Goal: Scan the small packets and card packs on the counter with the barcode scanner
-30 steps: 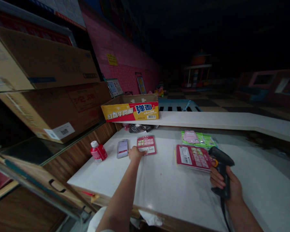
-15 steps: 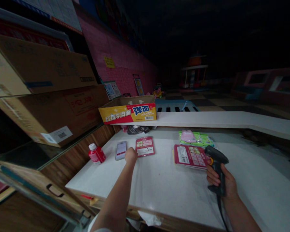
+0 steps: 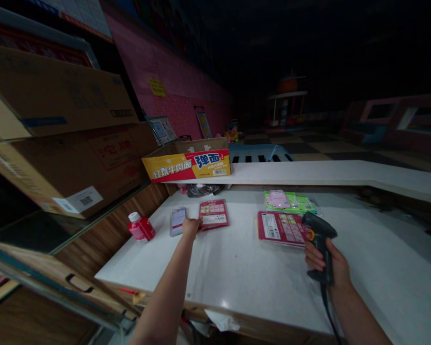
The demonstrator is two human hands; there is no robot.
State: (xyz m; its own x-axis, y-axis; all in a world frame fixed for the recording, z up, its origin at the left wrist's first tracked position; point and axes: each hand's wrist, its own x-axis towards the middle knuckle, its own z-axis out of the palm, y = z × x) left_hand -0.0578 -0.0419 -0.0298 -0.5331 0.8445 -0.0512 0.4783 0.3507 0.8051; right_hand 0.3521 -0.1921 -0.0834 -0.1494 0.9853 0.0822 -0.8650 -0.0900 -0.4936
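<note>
- Shifted since the earliest frame: my left hand [image 3: 190, 225], from the near edge of the red packet [image 3: 214, 213] to its left corner, fingers pinched there, just right of the phone [image 3: 178, 218].
- Red packet: right of the phone, near edge seemingly raised.
- Packet stack [image 3: 283, 226]: well right of the phone.
- Scanner [image 3: 319, 226]: farther right of the phone, my right hand [image 3: 339, 270] wrapped round its handle.

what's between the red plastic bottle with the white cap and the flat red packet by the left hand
In the head view, a rectangular phone with a pale screen lies there, and the bare left hand is between phone and packet.
</note>
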